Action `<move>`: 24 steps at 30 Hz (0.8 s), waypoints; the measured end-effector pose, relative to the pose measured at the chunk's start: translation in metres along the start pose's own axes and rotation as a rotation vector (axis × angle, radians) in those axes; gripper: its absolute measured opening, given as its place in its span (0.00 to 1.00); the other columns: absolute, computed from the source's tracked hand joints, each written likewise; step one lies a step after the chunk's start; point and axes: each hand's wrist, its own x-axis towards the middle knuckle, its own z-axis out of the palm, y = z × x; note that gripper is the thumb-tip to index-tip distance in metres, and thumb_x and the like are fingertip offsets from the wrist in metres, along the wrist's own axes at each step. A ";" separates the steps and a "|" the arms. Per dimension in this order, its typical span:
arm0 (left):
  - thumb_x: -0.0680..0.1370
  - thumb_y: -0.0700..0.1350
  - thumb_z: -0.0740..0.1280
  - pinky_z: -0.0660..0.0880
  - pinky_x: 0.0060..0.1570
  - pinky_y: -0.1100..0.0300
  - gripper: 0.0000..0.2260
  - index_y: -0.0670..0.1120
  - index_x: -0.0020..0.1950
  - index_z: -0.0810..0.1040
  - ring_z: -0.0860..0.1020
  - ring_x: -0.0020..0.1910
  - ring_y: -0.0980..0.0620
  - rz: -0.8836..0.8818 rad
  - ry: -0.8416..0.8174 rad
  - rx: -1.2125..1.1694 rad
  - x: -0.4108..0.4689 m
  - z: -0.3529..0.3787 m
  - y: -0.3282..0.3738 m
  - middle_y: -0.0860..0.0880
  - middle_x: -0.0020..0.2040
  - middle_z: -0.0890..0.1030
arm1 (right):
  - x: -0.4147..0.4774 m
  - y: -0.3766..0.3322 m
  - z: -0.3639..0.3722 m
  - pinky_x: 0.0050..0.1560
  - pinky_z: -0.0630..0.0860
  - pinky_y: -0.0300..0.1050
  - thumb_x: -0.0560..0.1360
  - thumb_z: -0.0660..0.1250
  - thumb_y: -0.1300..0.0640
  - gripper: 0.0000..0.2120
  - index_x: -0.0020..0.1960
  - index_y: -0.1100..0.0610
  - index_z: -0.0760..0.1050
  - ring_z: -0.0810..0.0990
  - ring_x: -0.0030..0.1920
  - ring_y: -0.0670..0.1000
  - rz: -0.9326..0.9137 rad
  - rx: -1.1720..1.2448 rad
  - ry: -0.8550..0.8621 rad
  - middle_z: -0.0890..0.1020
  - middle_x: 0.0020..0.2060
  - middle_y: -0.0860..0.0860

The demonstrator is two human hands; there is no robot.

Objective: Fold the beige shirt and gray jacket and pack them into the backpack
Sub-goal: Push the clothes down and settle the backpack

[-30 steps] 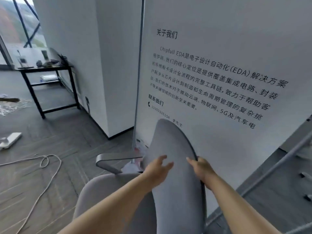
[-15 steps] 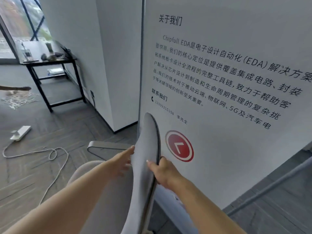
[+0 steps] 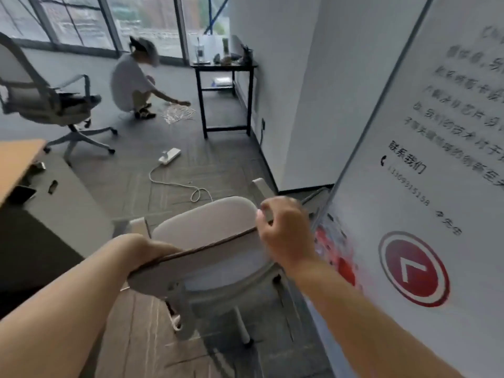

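No beige shirt, gray jacket or backpack shows in the head view. Both my hands hold the backrest of a light grey office chair (image 3: pixel 207 227). My left hand (image 3: pixel 148 251) grips the backrest's top edge at its left end, fingers wrapped under it. My right hand (image 3: pixel 283 227) grips the right end of that edge, fingers curled over it. The chair's seat lies beyond the backrest, facing away from me.
A white sign panel (image 3: pixel 425 186) with a red arrow stands close on the right. A cabinet (image 3: pixel 54 203) under a wooden desk edge is at left. A power strip (image 3: pixel 169 156) with cord lies on the floor. Farther off: a crouching person (image 3: pixel 131 80), another chair (image 3: pixel 51 102), a black table (image 3: pixel 223 66).
The chair has swung round, so its backrest now lies across my view with the seat beyond. My view turned left, bringing the room, the crouching person and the other chair into sight.
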 end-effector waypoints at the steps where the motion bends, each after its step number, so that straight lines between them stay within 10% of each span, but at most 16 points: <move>1: 0.71 0.61 0.69 0.75 0.33 0.64 0.24 0.41 0.51 0.77 0.81 0.32 0.48 0.023 -0.039 -0.032 0.008 -0.004 -0.003 0.44 0.38 0.83 | 0.017 0.006 0.009 0.62 0.68 0.54 0.74 0.60 0.52 0.14 0.44 0.57 0.81 0.78 0.53 0.59 -0.003 -0.079 -0.042 0.83 0.44 0.55; 9: 0.56 0.69 0.75 0.73 0.62 0.58 0.36 0.47 0.54 0.84 0.81 0.56 0.50 -0.073 -0.184 -0.168 0.025 -0.006 -0.046 0.48 0.54 0.84 | 0.020 0.012 0.035 0.44 0.63 0.46 0.70 0.51 0.47 0.25 0.28 0.59 0.79 0.70 0.32 0.55 -0.055 -0.244 -0.158 0.73 0.21 0.50; 19: 0.62 0.67 0.74 0.74 0.58 0.57 0.28 0.47 0.50 0.84 0.81 0.50 0.48 -0.057 -0.113 -0.292 -0.021 0.041 -0.120 0.46 0.50 0.85 | -0.054 -0.019 0.035 0.48 0.67 0.48 0.68 0.49 0.49 0.20 0.19 0.53 0.59 0.69 0.31 0.54 -0.152 -0.239 -0.243 0.64 0.19 0.47; 24: 0.77 0.51 0.67 0.70 0.39 0.59 0.12 0.45 0.41 0.84 0.79 0.40 0.51 0.269 0.572 -0.594 -0.070 0.092 -0.174 0.47 0.41 0.82 | -0.083 -0.061 0.040 0.44 0.60 0.46 0.73 0.52 0.50 0.21 0.29 0.56 0.78 0.72 0.35 0.54 -0.267 -0.287 -0.263 0.80 0.29 0.50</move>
